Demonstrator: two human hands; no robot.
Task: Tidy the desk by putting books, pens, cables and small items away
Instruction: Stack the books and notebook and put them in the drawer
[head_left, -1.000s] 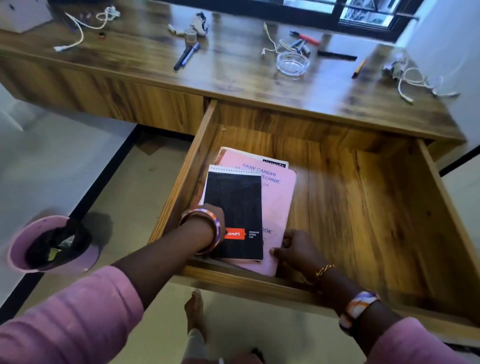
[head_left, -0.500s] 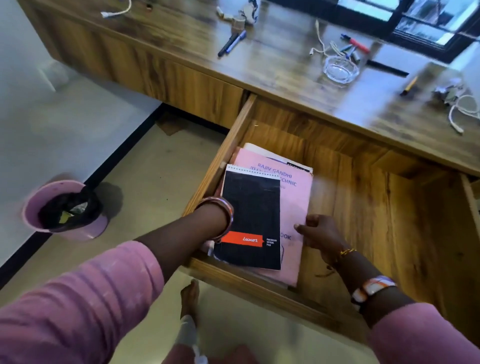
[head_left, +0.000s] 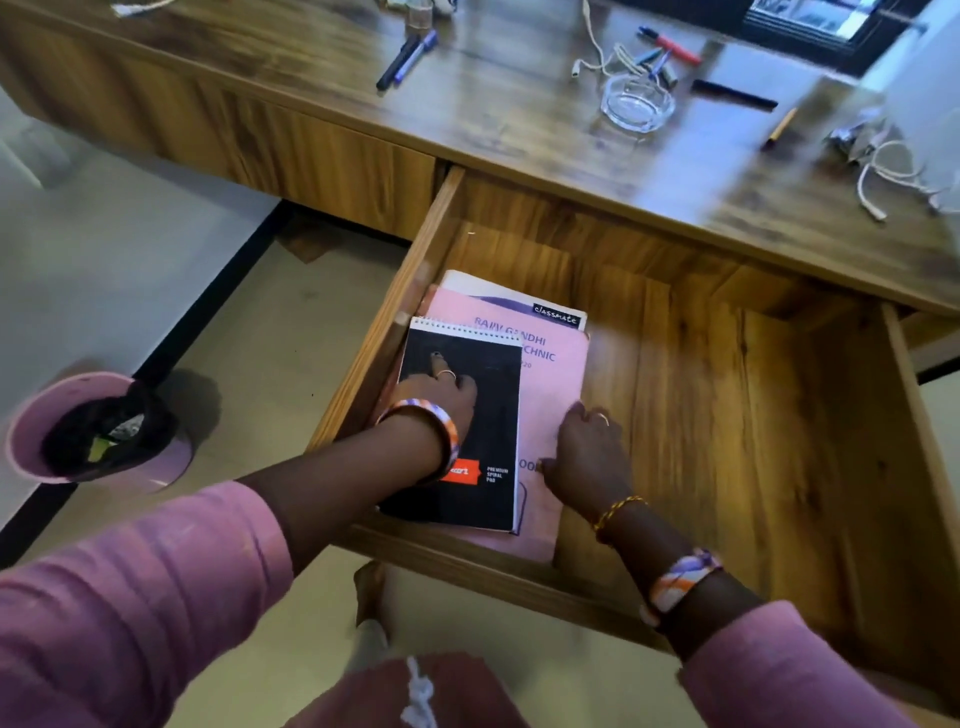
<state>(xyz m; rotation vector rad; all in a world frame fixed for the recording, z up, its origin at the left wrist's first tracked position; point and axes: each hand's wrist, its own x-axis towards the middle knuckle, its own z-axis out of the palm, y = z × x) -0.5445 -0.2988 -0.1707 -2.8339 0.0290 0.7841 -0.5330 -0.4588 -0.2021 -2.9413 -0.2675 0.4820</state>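
— Where are we with the books?

— They lie stacked at the left of the open drawer (head_left: 727, 415), mid-frame. Our left hand (head_left: 441, 392) presses flat-fingered on the black spiral pad (head_left: 488, 415); our right hand (head_left: 587, 452) rests on the pink book (head_left: 553, 374), its grip hidden, so we cannot tell.

— Next?

— Probably the pens (head_left: 408, 60), cables (head_left: 883, 176) and glass dish (head_left: 636, 106) on the worktop (head_left: 519, 119), upper frame.

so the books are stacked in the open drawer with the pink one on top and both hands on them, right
Not quite. The head view shows the black spiral pad on top, with the pink book beneath it. The rest holds: the stack lies in the open drawer, left hand on the pad and right hand on the pink book.
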